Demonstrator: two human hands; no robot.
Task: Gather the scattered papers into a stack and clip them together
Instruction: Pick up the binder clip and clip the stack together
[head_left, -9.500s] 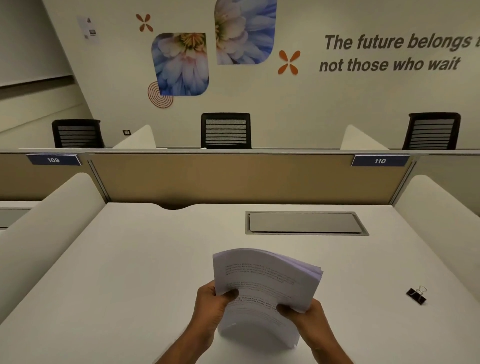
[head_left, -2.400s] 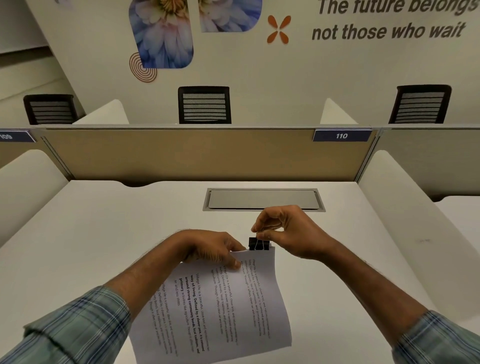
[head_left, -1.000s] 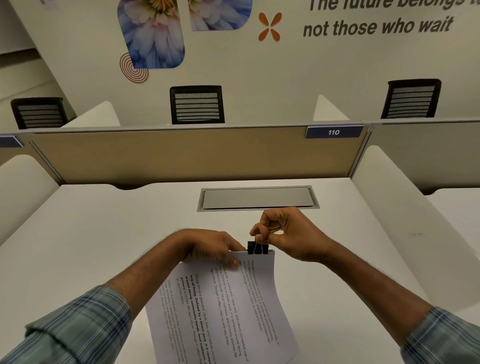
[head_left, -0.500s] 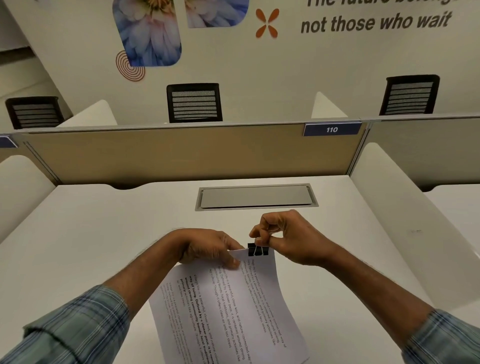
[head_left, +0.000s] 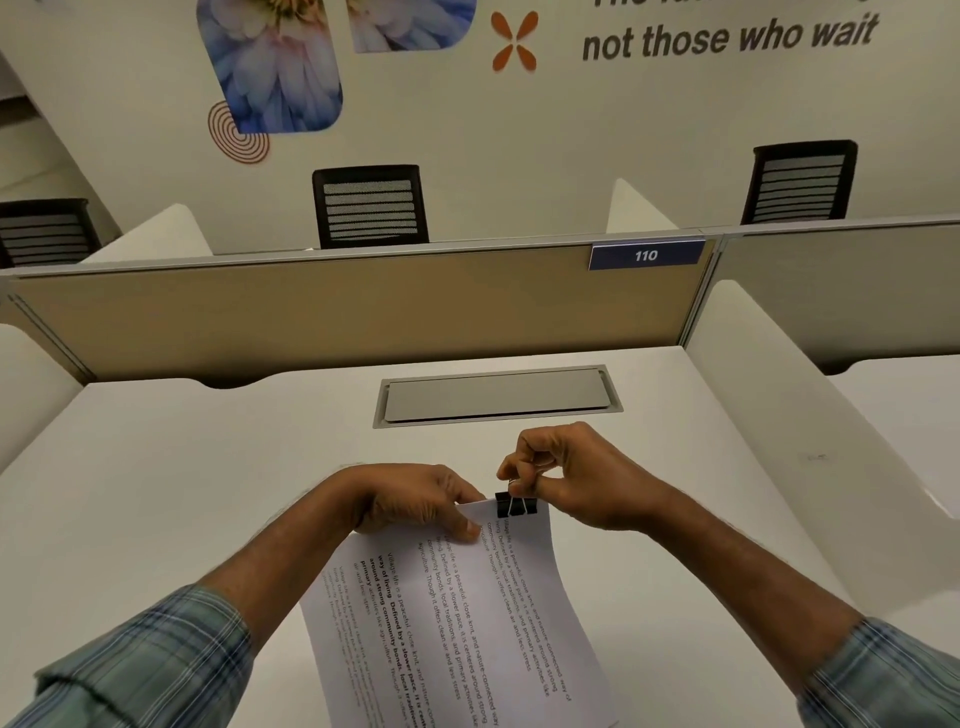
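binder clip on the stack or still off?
On: the binder clip grips the paper stack top edge; right hand pinches its wire handles.

- A stack of printed papers (head_left: 457, 613) lies on the white desk (head_left: 156, 493), nearer the viewer than the grey cable hatch (head_left: 496, 395).
- A black binder clip (head_left: 515, 505) grips the stack's far edge, at its right corner.
- The right hand (head_left: 566, 475) pinches the clip's wire handles.
- The left hand (head_left: 415, 499) pins the far edge just left of the clip, thumb on the top sheet.
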